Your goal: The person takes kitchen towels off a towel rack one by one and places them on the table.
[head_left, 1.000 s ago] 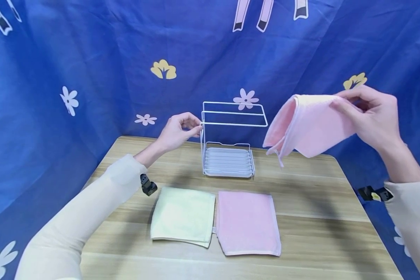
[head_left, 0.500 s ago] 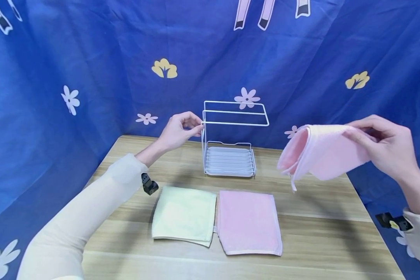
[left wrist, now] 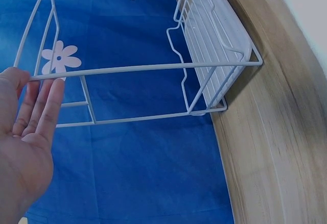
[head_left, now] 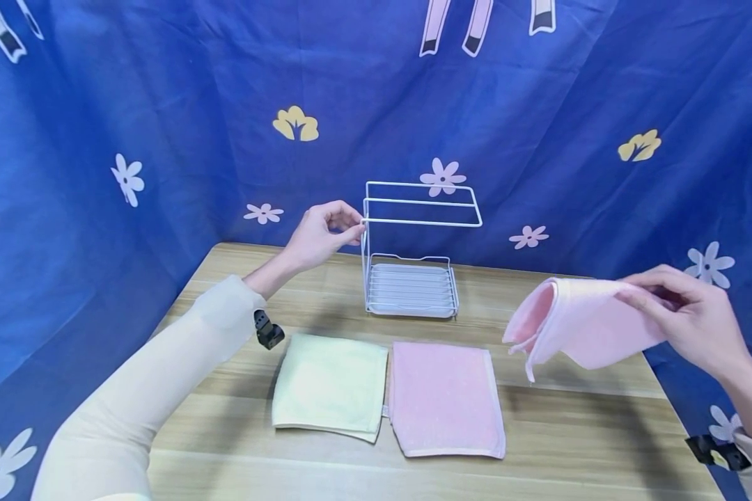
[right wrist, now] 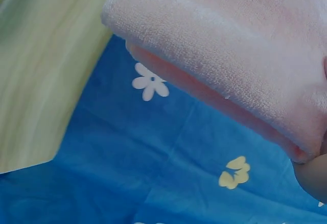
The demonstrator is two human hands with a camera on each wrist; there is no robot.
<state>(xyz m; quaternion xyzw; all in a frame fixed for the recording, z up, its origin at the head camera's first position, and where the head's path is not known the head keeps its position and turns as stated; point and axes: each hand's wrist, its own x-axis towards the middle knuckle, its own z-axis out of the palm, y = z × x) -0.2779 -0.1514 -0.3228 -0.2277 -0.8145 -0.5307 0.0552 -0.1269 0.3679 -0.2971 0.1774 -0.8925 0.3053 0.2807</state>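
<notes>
My left hand (head_left: 321, 234) pinches the upper left corner of a white wire rack (head_left: 411, 291), which stands upright at the back of the table. In the left wrist view, thumb and fingers of that hand (left wrist: 28, 147) close on the rack's upright bar (left wrist: 138, 69). Off to the right, my right hand (head_left: 695, 316) holds a folded pink towel (head_left: 592, 321) by one end, above the table. Its other end droops open in a fold. The right wrist view shows the towel's fluffy fold (right wrist: 219, 40) close up, with little of the hand (right wrist: 310, 177) visible.
A pale green folded towel (head_left: 330, 386) and another pink folded towel (head_left: 446, 400) lie side by side on the wooden table (head_left: 558, 410). A blue curtain (head_left: 363, 83) with flower prints hangs behind the table and at its sides.
My right hand has come down and moved right with the pink towel, away from the rack. My left hand stays at the rack's corner.
</notes>
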